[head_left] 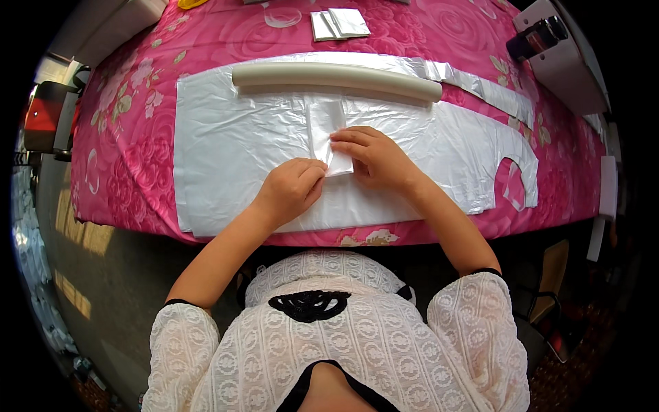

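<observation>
One white folded strip [328, 123] of thin film lies near the middle of the counter [439, 27], on top of a large white plastic sheet [233, 151]. Two hands work at it. The left hand [292, 189] is drawn narrow, its thumb and fingertips pinching the strip's lower left edge. The right hand [374, 154] rests on the strip's right side with fingers loosely bent and slightly parted; its thumb is partly hidden, so I cannot tell whether it grips the film.

The sheet spreads wide to both sides and ends at the right in two strap-like bands, the nearer curving around an opening where the cloth shows through. One pale tube [329, 77] lies across the sheet's far part, just beyond the strip. Farther off sits one small group of folded packets [336, 24], seemingly three, overlapping. One pink floral cloth [130, 172] covers the counter. Toward the far right corner, one dark bottle [537, 39] is tilted beside a white box [559, 75].
</observation>
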Available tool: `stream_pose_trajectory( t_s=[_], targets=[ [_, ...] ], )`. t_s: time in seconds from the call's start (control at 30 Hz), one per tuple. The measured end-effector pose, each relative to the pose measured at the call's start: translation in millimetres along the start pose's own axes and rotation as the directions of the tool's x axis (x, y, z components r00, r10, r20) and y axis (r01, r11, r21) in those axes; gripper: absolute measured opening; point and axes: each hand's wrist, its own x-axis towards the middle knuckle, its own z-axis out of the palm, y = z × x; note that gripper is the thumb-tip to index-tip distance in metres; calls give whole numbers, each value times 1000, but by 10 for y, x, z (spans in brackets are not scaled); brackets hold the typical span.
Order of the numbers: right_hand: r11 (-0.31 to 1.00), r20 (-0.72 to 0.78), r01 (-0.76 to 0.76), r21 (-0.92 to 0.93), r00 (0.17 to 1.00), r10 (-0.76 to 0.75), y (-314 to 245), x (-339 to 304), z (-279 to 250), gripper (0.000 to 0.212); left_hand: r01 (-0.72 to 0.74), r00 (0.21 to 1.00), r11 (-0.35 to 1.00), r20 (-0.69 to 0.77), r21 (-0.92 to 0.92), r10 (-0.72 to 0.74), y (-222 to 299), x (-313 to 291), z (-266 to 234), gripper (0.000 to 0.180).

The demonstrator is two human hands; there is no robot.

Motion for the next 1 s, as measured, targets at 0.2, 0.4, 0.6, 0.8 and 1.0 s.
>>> stream_pose_trajectory(
  t_s=[0.2,0.4,0.6,0.8,1.0],
  targets=[
    [998,-56,62,34,997,-60,-310,-297,156,27,-68,992,994,99,-81,76,200,-235,-169,46],
    [931,-84,-295,217,944,319,-349,-257,127,16,276,961,955,53,-106,-271,186,-268,-40,43],
    [612,230,-752,244,658,717,-288,170,-29,29,631,736,683,6,-367,-677,102,8,47,45],
    [544,369,-818,188,572,733,-209,281,-92,33,700,689,632,86,-333,-719,98,75,-85,59],
    [554,371,-813,181,578,727,-186,298,-69,31,229,972,957,14,177,-235,153,93,119,72]
  ],
)
